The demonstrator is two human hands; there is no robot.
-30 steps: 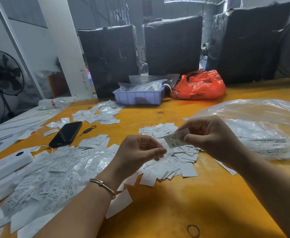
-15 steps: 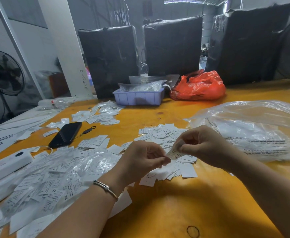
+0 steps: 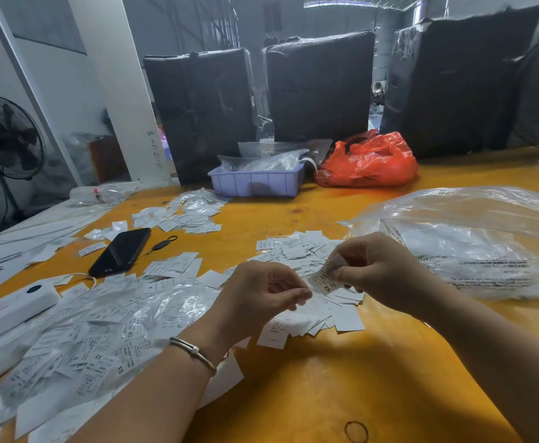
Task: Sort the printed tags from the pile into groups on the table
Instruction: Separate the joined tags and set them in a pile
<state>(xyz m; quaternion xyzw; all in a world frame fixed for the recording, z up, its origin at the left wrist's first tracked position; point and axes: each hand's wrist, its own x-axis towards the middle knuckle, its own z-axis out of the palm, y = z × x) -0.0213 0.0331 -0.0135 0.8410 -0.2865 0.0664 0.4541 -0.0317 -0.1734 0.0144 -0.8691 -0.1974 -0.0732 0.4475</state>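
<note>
One XS tag [image 3: 325, 280] between both hands' fingertips.

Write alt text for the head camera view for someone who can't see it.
A person's right hand pinches a small white printed tag marked XS above a group of tags on a yellow table, the left hand curled beside it. A larger pile of tags lies left, near a black phone.

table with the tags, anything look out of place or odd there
A black phone lies among the loose tags at the left, and a rubber band lies alone on the bare table near its front edge. Neither belongs to the sorting. Otherwise nothing stands out: the right hand pinches an XS tag.
</note>
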